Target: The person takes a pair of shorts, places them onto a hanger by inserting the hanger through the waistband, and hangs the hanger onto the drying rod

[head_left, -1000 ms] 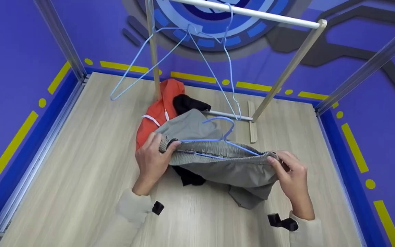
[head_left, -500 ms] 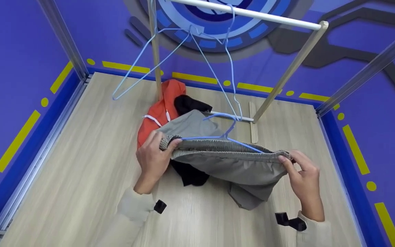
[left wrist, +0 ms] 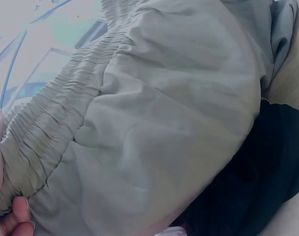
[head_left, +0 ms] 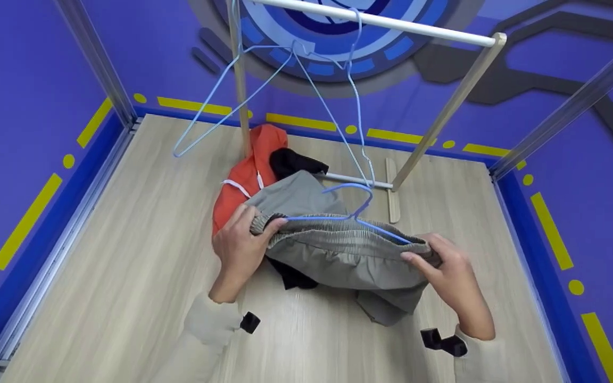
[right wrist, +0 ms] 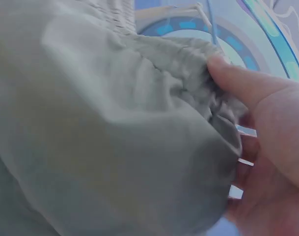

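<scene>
Grey pants with a gathered elastic waistband (head_left: 338, 260) hang between my two hands in the head view. My left hand (head_left: 240, 247) grips the left end of the waistband, thumb over its edge. On the other side my right hand (head_left: 450, 271) pinches the right end, as the right wrist view also shows near the gathered cloth (right wrist: 188, 93). Inside the waist opening sits a blue hanger (head_left: 357, 215), its hook sticking up above the cloth. The hanger's lower part is hidden in the pants.
Behind the pants lie a red hooded garment (head_left: 234, 178) with white cords and a black garment (head_left: 293, 160). A wooden rack with a white rail (head_left: 413, 22) stands at the back, light blue hangers (head_left: 357, 90) hanging from it. Blue walls enclose the wooden tabletop (head_left: 141, 239).
My right hand pulled the waistband outward to the right, then came back inward to the left. The hanger's hook shifted slightly right. My left hand stayed nearly in place.
</scene>
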`<state>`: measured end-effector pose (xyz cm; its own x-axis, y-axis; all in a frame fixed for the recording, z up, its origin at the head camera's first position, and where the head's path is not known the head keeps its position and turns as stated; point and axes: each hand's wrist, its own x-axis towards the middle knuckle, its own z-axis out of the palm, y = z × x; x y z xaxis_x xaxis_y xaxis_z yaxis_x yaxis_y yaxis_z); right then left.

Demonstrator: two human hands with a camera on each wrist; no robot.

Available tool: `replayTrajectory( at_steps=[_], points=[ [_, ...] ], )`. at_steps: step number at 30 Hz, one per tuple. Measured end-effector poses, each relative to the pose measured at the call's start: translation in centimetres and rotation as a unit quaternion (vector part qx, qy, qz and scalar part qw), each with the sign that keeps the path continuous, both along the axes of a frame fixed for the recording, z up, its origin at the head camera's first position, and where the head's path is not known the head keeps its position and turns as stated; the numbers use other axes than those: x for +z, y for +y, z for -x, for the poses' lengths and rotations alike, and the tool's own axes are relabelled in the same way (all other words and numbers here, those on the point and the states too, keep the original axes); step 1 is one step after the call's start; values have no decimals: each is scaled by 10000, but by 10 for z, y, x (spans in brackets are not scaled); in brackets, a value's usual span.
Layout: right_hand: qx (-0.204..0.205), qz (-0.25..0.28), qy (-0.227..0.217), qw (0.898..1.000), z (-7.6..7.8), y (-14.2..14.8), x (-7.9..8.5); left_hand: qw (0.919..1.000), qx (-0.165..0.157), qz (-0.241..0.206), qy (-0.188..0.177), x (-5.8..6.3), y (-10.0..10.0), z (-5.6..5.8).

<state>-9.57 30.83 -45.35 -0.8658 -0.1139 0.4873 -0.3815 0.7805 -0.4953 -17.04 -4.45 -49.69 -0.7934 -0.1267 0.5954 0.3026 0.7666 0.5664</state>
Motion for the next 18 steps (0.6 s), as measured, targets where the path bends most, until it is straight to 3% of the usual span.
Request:
replayTrajectory(
  at_steps=[2,5,9,14,16,18],
  points=[
    [26,-17,-7,10000,1,-2,-2,9997,-120,-170,-144,0,0,0],
    [-43,121,264,9996,1,-4,-4,9940,-685,-747,-404,1,-2,2],
    [-309,241,618,9973,1,-3,-4,9680,-1743,-1658,-711,2,-13,5],
    [-455,416,805,9948,-2,-4,8,9309,-2640,-2329,-977,17,-30,1],
    [-465,493,862,9940,-5,-6,15,9219,-2835,-2423,-1053,23,-35,0],
    [-415,633,892,9931,-6,-7,22,9216,-2877,-2366,-1086,24,-40,0]
  ],
)
